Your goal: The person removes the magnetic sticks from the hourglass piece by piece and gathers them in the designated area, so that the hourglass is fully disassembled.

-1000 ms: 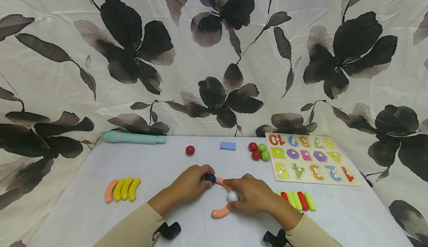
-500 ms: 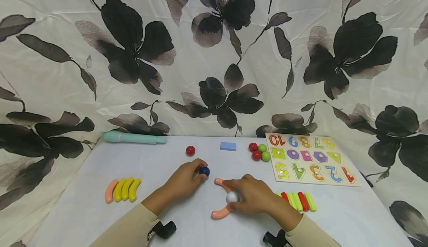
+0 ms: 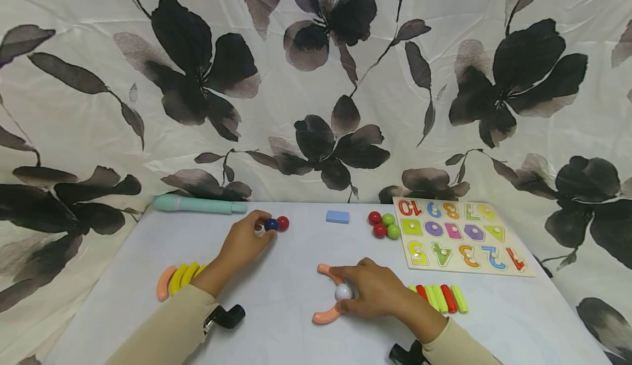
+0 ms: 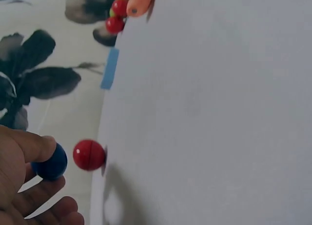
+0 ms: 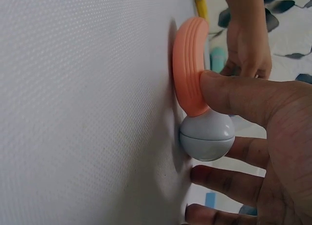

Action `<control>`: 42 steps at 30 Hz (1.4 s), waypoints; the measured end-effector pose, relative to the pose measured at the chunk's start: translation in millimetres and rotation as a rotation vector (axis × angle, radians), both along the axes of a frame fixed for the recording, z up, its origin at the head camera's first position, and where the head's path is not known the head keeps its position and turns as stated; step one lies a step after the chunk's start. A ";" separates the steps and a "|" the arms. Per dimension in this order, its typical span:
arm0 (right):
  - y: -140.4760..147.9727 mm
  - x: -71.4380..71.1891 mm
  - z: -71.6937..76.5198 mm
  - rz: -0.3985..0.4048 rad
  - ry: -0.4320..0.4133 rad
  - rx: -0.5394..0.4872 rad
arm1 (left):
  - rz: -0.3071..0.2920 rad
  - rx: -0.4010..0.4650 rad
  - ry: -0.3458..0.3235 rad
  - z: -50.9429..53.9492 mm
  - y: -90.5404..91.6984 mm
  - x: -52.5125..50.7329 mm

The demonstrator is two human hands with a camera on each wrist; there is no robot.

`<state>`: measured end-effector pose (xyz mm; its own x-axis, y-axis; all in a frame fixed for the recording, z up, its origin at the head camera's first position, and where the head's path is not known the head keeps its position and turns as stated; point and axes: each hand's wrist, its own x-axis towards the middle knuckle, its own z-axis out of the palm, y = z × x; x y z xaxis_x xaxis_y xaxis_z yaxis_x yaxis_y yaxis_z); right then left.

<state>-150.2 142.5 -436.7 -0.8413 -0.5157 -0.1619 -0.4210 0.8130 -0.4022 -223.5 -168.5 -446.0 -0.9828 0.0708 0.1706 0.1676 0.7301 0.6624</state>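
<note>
In the head view my left hand [image 3: 247, 240] pinches a dark blue ball [image 3: 271, 224] between thumb and fingers, just left of a red ball [image 3: 283, 223]. The left wrist view shows a small gap between that blue ball [image 4: 51, 162] and the red ball [image 4: 89, 154]. My right hand [image 3: 377, 288] holds a joined piece: a grey-white ball [image 3: 343, 291] with an orange curved stick [image 3: 325, 316] on the near side and another on the far side. In the right wrist view the thumb presses one ribbed orange curved stick [image 5: 190, 66], which touches the grey-white ball [image 5: 207, 137].
Yellow curved sticks [image 3: 176, 280] and an orange one lie at left, partly behind the left forearm. Behind stand a mint-green tube [image 3: 197, 204], a blue block [image 3: 338, 217] and red and green balls [image 3: 379, 230]. A number puzzle board [image 3: 464, 236] and short red and green sticks [image 3: 448, 298] lie right.
My left hand has carried the blue ball away from the far orange curved stick, to the left and back, up beside the red ball. My right hand stays in place on the joined piece.
</note>
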 end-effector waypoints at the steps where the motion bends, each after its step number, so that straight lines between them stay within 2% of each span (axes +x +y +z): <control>1: 0.0 -0.1 -0.1 -0.001 -0.002 -0.002 | 0.017 -0.001 -0.010 -0.6 -2.6 -3.0; 7: -0.9 -0.2 -0.8 -0.001 -0.006 -0.008 | 0.084 0.013 -0.065 -5.0 -11.4 -16.3; 15: -1.8 0.0 -1.1 0.000 -0.006 -0.012 | 0.076 0.006 -0.058 -13.9 -15.1 -29.4; 23: -2.6 0.1 -1.4 0.003 -0.007 -0.014 | 0.079 -0.022 -0.075 -20.4 -16.8 -35.6; 30: -2.6 -0.1 -1.3 -0.003 -0.007 -0.006 | 0.062 -0.031 -0.070 -19.5 -16.2 -36.0; 36: -2.9 -1.2 -1.8 -0.054 -0.002 -0.012 | 0.067 -0.037 -0.077 -16.6 -18.5 -32.5; 42: -3.8 -2.0 -2.2 -0.063 0.019 -0.015 | 0.060 -0.056 0.006 -4.6 -17.4 -19.1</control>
